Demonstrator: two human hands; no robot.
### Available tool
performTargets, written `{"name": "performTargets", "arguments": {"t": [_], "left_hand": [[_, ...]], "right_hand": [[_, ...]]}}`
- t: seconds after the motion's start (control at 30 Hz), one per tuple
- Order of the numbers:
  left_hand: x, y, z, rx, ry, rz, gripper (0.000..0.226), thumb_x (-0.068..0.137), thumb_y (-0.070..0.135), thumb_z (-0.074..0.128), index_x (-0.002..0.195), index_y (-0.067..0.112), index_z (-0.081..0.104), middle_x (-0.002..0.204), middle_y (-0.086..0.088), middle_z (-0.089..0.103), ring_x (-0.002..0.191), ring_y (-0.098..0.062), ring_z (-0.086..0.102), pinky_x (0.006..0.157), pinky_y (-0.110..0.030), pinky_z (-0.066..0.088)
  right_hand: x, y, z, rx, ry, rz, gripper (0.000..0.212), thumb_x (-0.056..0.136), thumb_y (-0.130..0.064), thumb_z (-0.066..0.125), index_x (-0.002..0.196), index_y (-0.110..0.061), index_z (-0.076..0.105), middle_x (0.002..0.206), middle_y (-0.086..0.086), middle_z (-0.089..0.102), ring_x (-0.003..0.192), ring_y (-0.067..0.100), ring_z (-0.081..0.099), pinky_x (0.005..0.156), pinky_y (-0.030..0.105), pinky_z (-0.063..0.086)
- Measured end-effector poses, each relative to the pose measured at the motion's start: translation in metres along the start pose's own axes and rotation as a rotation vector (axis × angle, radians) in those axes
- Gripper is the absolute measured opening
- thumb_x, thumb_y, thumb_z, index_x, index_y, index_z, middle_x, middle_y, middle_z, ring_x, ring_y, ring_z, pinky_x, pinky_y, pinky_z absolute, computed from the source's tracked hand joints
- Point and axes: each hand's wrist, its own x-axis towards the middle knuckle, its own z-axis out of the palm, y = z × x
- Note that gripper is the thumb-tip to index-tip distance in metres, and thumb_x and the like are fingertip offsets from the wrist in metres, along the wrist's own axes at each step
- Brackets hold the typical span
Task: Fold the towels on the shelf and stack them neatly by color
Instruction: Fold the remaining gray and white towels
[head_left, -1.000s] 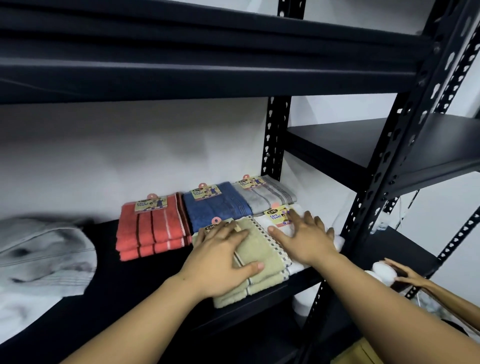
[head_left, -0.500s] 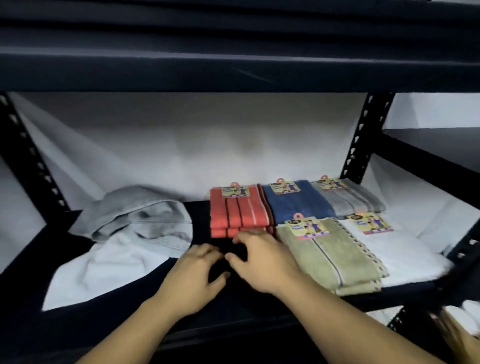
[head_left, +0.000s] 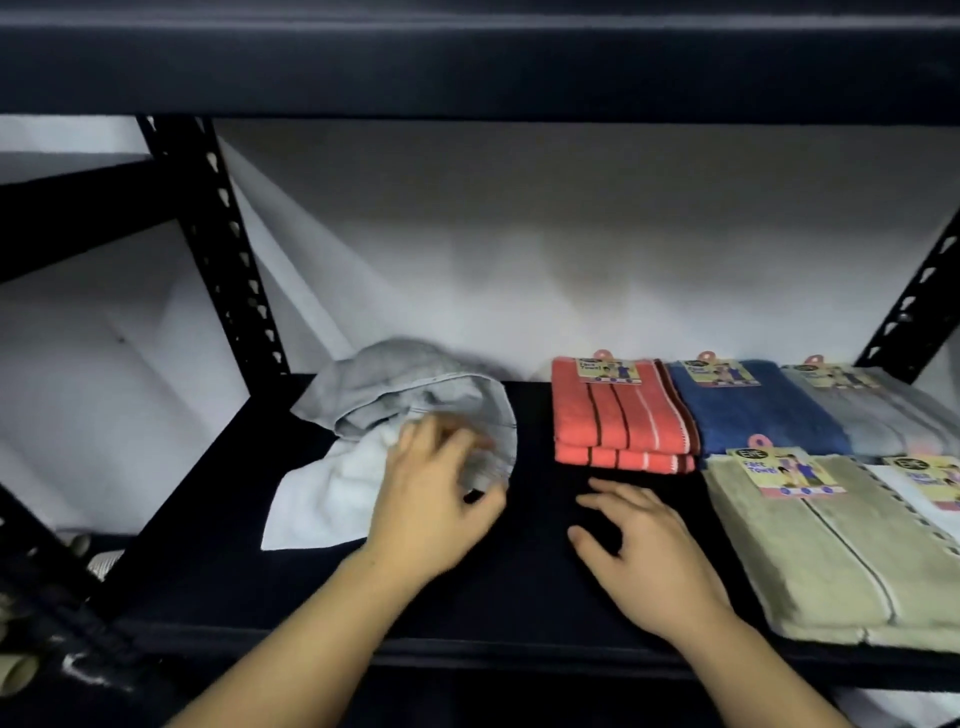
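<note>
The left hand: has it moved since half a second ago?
Yes. The left hand has moved left, away from the red towels, and now touches the crumpled grey and white towels.

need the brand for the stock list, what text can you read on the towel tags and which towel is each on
"EVE" and "Face Towel": tag on the beige towel.
"Face Towel", faint: tag on the red striped towel.
Tag on the blue towel: too blurred to read.
Tag on the grey folded towel: too blurred to read.
Tag on the white folded towel: cut off at the frame edge, not readable.
Crumpled grey-and-white towels: no tag shows.
</note>
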Motion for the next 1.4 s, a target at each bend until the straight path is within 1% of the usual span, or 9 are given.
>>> {"name": "performTargets", "arguments": {"t": [0.13, 0.23, 0.33, 0.47, 0.67, 0.97, 1.17, 1.27, 1.4], "left_hand": [[0.063, -0.025, -0.018, 0.144, 0.014, -0.095, 0.067, 0.074, 0.064, 0.069, 0.134, 0.035, 0.058, 0.145, -0.012, 0.046, 0.135, -0.039, 0.042, 0.109, -0.058, 0.039], [0.103, -0.044, -0.014, 0.263, -0.264, -0.286, 0.089, 0.074, 0.089, 0.054, 0.151, 0.051, 0.031, 0.166, -0.011, 0.018, 0.152, -0.044, 0.015, 0.116, -0.069, 0.018], [0.102, -0.061, 0.013, 0.348, -0.539, -0.324, 0.080, 0.081, 0.085, 0.044, 0.148, 0.044, 0.034, 0.161, -0.009, 0.028, 0.145, -0.045, 0.024, 0.115, -0.066, 0.026], [0.080, -0.070, 0.034, 0.341, -0.410, -0.249, 0.062, 0.092, 0.065, 0.049, 0.142, 0.029, 0.043, 0.144, -0.013, 0.039, 0.131, -0.042, 0.032, 0.107, -0.057, 0.036], [0.100, -0.067, 0.007, 0.328, -0.295, -0.203, 0.045, 0.093, 0.052, 0.043, 0.131, 0.028, 0.041, 0.127, -0.011, 0.039, 0.122, -0.035, 0.035, 0.102, -0.051, 0.034], [0.100, 0.005, -0.039, 0.126, -0.102, 0.038, 0.059, 0.083, 0.056, 0.044, 0.136, 0.031, 0.050, 0.120, -0.005, 0.042, 0.112, -0.029, 0.038, 0.095, -0.045, 0.039], [0.022, 0.036, -0.003, 0.111, -0.308, 0.178, 0.049, 0.086, 0.057, 0.050, 0.129, 0.033, 0.047, 0.122, -0.004, 0.042, 0.113, -0.025, 0.038, 0.096, -0.047, 0.041], [-0.014, 0.032, 0.021, 0.102, -0.493, 0.169, 0.053, 0.088, 0.061, 0.051, 0.136, 0.040, 0.042, 0.132, 0.004, 0.038, 0.125, -0.020, 0.034, 0.103, -0.049, 0.039], [-0.017, 0.029, 0.021, 0.015, -0.489, 0.180, 0.067, 0.085, 0.064, 0.060, 0.143, 0.039, 0.037, 0.139, 0.012, 0.038, 0.134, -0.013, 0.035, 0.110, -0.044, 0.037]], "right_hand": [[0.000, 0.001, 0.000, 0.029, 0.014, 0.012, 0.039, 0.091, -0.046, 0.069, 0.128, -0.032, 0.070, 0.144, -0.016, 0.057, 0.134, 0.005, 0.049, 0.114, 0.033, 0.039], [0.000, 0.002, 0.001, 0.041, 0.018, 0.010, 0.039, 0.091, -0.047, 0.068, 0.127, -0.033, 0.070, 0.144, -0.016, 0.057, 0.134, 0.005, 0.048, 0.115, 0.036, 0.039], [0.000, 0.001, 0.001, 0.053, 0.022, 0.021, 0.039, 0.092, -0.046, 0.069, 0.128, -0.032, 0.070, 0.144, -0.017, 0.057, 0.135, 0.005, 0.048, 0.116, 0.036, 0.038], [0.000, 0.002, 0.001, 0.054, 0.031, 0.017, 0.038, 0.092, -0.045, 0.069, 0.128, -0.032, 0.070, 0.144, -0.016, 0.057, 0.135, 0.005, 0.048, 0.116, 0.035, 0.038], [-0.001, 0.001, -0.001, 0.073, 0.032, 0.019, 0.039, 0.091, -0.046, 0.069, 0.128, -0.032, 0.070, 0.145, -0.017, 0.057, 0.135, 0.004, 0.048, 0.116, 0.035, 0.038], [0.000, 0.001, -0.006, 0.242, 0.098, 0.081, 0.047, 0.097, -0.059, 0.051, 0.131, -0.031, 0.067, 0.132, -0.011, 0.065, 0.124, 0.011, 0.058, 0.107, 0.034, 0.045], [-0.004, 0.003, -0.014, 0.605, 0.292, 0.210, 0.055, 0.099, -0.062, 0.036, 0.119, -0.025, 0.070, 0.109, -0.006, 0.074, 0.103, 0.016, 0.066, 0.083, 0.026, 0.043], [-0.002, 0.003, -0.013, 0.605, 0.257, 0.174, 0.041, 0.101, -0.051, 0.053, 0.128, -0.024, 0.067, 0.104, -0.019, 0.071, 0.098, -0.011, 0.064, 0.082, 0.007, 0.044], [-0.002, 0.007, -0.005, 0.470, 0.160, 0.109, 0.052, 0.087, -0.066, 0.063, 0.127, -0.033, 0.067, 0.117, -0.017, 0.069, 0.107, 0.001, 0.063, 0.096, 0.030, 0.053]]}}
